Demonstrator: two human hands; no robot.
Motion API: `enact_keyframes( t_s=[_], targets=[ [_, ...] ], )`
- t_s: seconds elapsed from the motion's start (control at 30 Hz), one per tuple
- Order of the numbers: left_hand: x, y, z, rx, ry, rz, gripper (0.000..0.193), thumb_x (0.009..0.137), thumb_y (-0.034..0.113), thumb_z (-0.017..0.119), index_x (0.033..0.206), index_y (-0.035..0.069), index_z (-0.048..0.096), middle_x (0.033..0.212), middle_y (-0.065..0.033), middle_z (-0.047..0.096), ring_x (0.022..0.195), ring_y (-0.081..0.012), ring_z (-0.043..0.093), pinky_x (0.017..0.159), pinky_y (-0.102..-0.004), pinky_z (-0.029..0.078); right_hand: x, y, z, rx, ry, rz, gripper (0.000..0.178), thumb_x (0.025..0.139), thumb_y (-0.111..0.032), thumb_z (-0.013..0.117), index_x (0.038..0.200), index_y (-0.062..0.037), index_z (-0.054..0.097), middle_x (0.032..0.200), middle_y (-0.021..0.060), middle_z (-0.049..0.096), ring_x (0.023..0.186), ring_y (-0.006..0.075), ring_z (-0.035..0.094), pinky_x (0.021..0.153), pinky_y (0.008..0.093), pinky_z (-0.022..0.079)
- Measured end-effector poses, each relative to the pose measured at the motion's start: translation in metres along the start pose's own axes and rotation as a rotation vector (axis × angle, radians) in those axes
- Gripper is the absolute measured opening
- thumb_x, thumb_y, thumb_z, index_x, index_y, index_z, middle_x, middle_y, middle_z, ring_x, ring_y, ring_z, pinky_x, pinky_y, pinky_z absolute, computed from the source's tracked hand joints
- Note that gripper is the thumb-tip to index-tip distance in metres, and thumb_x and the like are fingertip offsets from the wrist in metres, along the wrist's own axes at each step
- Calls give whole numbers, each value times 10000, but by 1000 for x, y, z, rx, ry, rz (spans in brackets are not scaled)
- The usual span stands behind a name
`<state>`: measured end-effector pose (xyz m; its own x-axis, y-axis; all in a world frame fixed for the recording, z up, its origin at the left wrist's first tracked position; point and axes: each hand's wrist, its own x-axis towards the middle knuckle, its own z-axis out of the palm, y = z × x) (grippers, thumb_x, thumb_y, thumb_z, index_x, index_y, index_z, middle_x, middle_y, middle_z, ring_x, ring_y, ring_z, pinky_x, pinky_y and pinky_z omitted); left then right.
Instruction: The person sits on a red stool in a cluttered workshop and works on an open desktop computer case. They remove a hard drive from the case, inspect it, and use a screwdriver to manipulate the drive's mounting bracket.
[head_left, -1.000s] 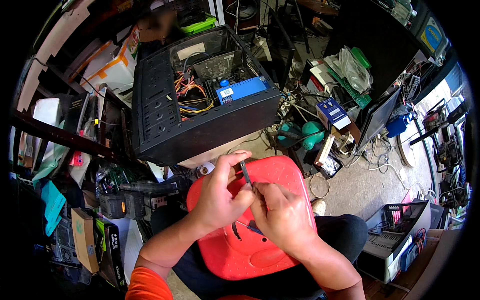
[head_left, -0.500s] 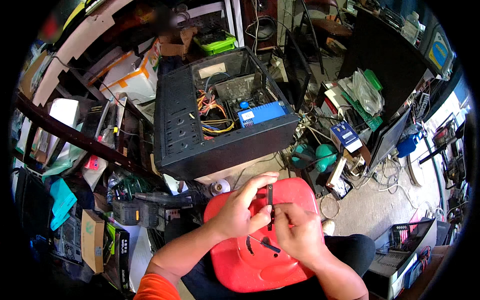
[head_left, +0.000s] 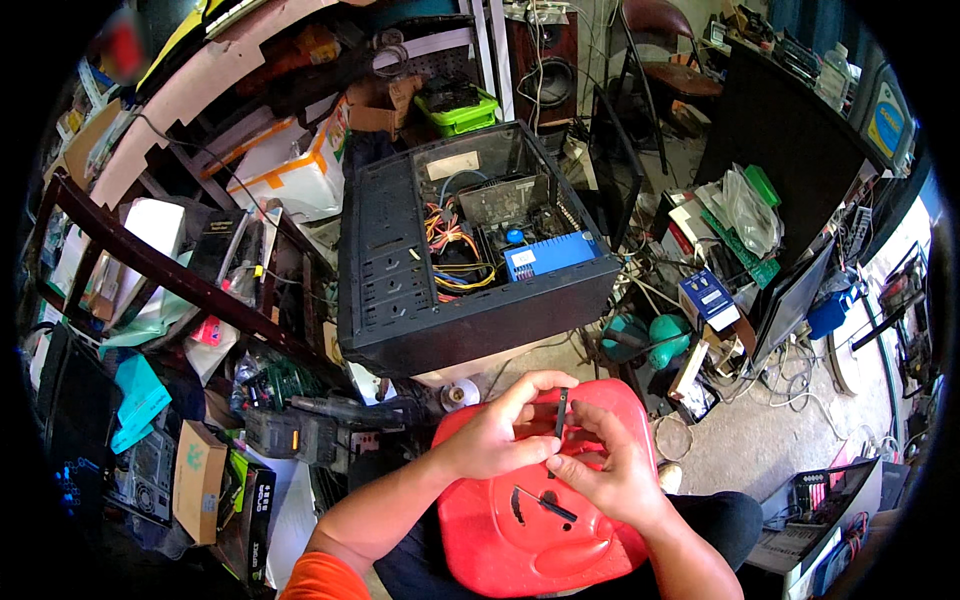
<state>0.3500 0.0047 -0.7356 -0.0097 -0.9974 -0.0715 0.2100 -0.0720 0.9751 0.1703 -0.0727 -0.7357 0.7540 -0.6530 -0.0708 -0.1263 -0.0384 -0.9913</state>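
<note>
– Concrete floor [head_left: 745, 440] shows to the right of the hands, half buried in clutter. What is hard to make out?

– Mainly the narrow, flat black strip [head_left: 562, 412]. It is up between both hands, over the pimpled red plastic stool seat [head_left: 490, 545]; fingers cover part of it, and I can't tell its kind.

– Who has it?

– The left hand [head_left: 490, 440], forefinger and thumb pinched on it. The right hand [head_left: 615, 470] faces it with thumb and fingers spread apart; whether a fingertip touches the strip, I can't tell.

– Anything cut off?

– The orange sleeve [head_left: 325, 580] behind the left hand and the right forearm both run out at the lower edge. Dark trousers [head_left: 725, 530] show only partly beside the stool seat.

– What else lies around?

– Just nearer the body than the fingers, a slim dark-handled tool with a thin shaft [head_left: 557, 509] lies on the stool seat. Beyond the hands stands a big black metal computer case [head_left: 480, 325], open on top, blocking the floor behind it; coloured wires [head_left: 452, 240] tangle inside. Left of the left hand are a brown cardboard box [head_left: 198, 480] and a dark wooden frame [head_left: 170, 262] crossing in front of heaped goods.
</note>
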Motion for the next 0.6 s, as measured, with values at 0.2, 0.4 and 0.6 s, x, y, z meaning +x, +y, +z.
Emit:
enact_keyframes(
  t_s=[0.2, 0.4, 0.6],
  targets=[
    [4, -7, 3, -17, -32, 116, 519, 878, -9, 631, 1338, 54, 401, 1227, -52, 489, 1123, -151, 535, 960, -313, 469, 1, 3, 1, 58, 13, -81, 639, 780, -148, 780, 1299, 33, 455, 1069, 128, 631, 1005, 196, 616, 854, 320, 504],
    [4, -1, -3, -12, -47, 97, 576, 874, -19, 616, 1387, 29, 359, 1251, -95, 511, 1101, -177, 559, 961, -331, 463, 5, -5, -4, 114, -77, 23, 639, 818, -78, 733, 1350, 58, 405, 1156, 127, 583, 1051, 176, 584, 902, 321, 492],
    [6, -1, -3, -7, -4, 79, 632, 841, 16, 668, 1389, 20, 354, 1329, -92, 453, 1224, -191, 468, 1018, -356, 421, 5, -9, -11, 234, -124, 101, 718, 801, -91, 758, 1384, 61, 367, 1226, 138, 555, 1149, 195, 534, 965, 349, 456]
  ],
)
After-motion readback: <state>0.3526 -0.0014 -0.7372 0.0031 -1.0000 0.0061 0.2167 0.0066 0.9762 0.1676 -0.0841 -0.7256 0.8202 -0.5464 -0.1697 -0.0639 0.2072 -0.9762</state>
